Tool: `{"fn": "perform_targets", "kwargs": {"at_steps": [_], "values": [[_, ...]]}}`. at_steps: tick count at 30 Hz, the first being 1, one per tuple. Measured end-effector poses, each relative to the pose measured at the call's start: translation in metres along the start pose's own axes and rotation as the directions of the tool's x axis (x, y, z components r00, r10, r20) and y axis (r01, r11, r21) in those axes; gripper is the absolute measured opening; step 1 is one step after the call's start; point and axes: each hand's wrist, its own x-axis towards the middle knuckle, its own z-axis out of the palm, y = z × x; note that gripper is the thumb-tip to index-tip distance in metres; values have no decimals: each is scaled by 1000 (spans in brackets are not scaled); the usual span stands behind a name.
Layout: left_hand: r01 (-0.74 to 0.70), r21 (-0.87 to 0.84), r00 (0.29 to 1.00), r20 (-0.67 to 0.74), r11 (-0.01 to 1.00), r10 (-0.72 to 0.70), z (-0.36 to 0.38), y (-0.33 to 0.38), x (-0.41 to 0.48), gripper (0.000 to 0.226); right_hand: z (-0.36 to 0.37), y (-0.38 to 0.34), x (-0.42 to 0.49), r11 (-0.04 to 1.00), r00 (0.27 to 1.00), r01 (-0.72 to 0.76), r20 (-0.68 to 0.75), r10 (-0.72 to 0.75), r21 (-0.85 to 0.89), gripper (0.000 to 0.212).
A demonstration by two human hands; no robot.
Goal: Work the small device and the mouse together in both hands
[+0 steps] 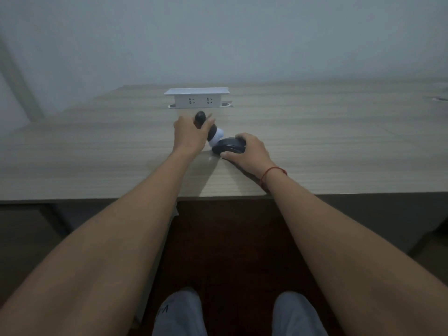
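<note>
From the head view, the left hand (191, 134) has its grip closed round a black, rounded handle-like object (203, 122) whose lower end carries a white bulbous part (217, 138). The fingers wrap the black shaft from the left, with the thumb side up, and the dark rounded top pokes out above the hand. The object's long axis is tilted: its black top leans to the far left, and its white end points down to the near right, towards the other hand. The right hand (249, 151) lies over a flat, round black disc-shaped piece (229, 145) on the worktop (339, 146). Its fingers curl over the far rim and its thumb presses the near edge, so the grip is narrow and holds the disc. The white end sits just beside the disc's left rim; whether they touch cannot be told. A thin red cord bracelet (274, 172) circles the right wrist.

The worktop is pale wood-grain laminate, with its near edge running across the middle of the view. At the far centre stands a raised white pop-up socket box (197, 98) with two outlets facing the person. Behind it is a plain pale wall (218, 32). Below the worktop are a dark floor (230, 251) and the person's grey-clad knees (179, 311).
</note>
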Motion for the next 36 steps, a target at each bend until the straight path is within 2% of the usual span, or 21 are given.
{"fn": "perform_targets", "kwargs": {"at_steps": [3,5,7,9,11,13,16,18,20,23,27,31,34,36], "values": [[90,61,994,51,994,-93,4,-10,0,41,1,0,-1,1000,1000,-11,-2,11,22,61],[47,82,998,27,995,-49,1,-4,4,38,0,0,-2,1000,1000,-12,-9,12,21,60],[0,5,999,-44,1000,1,0,7,6,33,0,0,-2,1000,1000,-8,-10,8,18,60],[10,-47,1000,-6,999,-10,5,10,5,34,0,-1,-2,1000,1000,-8,-3,8,21,60],[79,22,994,68,997,-80,12,1,4,39,0,-1,-3,999,1000,-10,13,9,35,61],[122,103,989,71,987,-130,12,-8,9,41,1,-1,-5,999,1000,-8,16,7,34,60],[100,9,995,19,995,-100,11,-2,14,37,4,-1,-4,1000,1000,1,13,-1,-4,49],[54,-71,996,77,996,-49,16,6,14,31,5,-2,-2,1000,1000,-22,17,22,3,49],[9,4,988,152,1000,-10,19,9,15,29,6,-2,0,998,999,-45,11,44,42,62],[-16,184,987,162,983,-14,17,8,25,35,6,-3,-1,996,998,-70,2,70,58,87],[-71,132,984,170,989,48,18,16,24,30,4,-3,2,994,997,-76,-5,76,79,85],[-23,257,990,142,966,-14,13,3,20,31,4,0,3,995,994,-93,-48,95,37,78],[20,82,996,80,996,-26,10,5,11,29,2,-1,5,990,980,-143,-141,142,4,67],[47,-68,994,101,997,-40,12,5,4,24,3,-4,3,988,974,-156,-170,150,-19,50]]}}
